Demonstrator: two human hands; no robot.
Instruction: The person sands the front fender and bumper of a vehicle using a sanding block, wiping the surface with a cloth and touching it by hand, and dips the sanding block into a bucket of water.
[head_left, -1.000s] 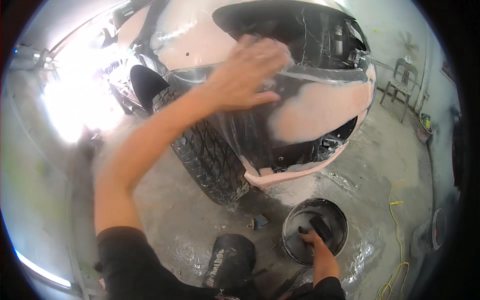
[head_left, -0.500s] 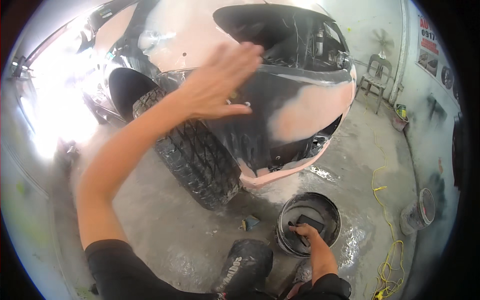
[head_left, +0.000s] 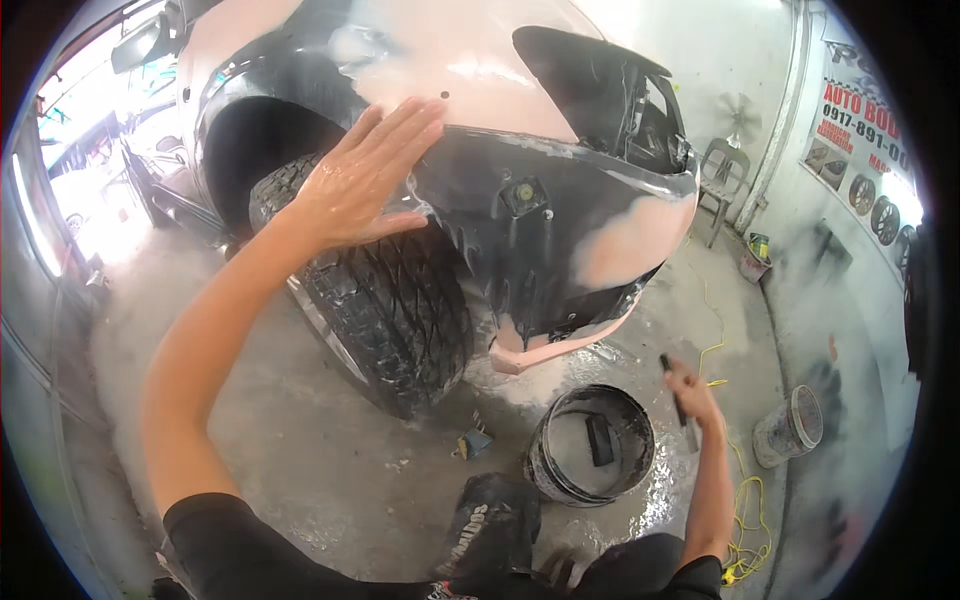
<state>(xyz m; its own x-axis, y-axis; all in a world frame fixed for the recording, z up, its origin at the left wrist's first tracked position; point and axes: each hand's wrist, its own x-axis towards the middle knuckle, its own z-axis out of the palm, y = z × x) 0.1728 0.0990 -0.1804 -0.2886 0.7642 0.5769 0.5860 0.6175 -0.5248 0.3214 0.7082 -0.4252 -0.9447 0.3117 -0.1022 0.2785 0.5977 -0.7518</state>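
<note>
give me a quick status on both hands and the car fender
Left hand open, flat on the sanded pink-and-black car fender. Right hand gripping a thin dark sanding tool beside the round grey water bucket. Nothing blocking the fender.

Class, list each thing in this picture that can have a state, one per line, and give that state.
left hand: open, fingers spread, flat on the car's fender
right hand: closed on a dark sanding block
sanding block: held above the wet floor, right of the bucket
bucket: upright, open, holding water and a dark block
car body: patched pink and grey, wet
front wheel: turned outwards, tyre wet
small pail: tilted
</note>
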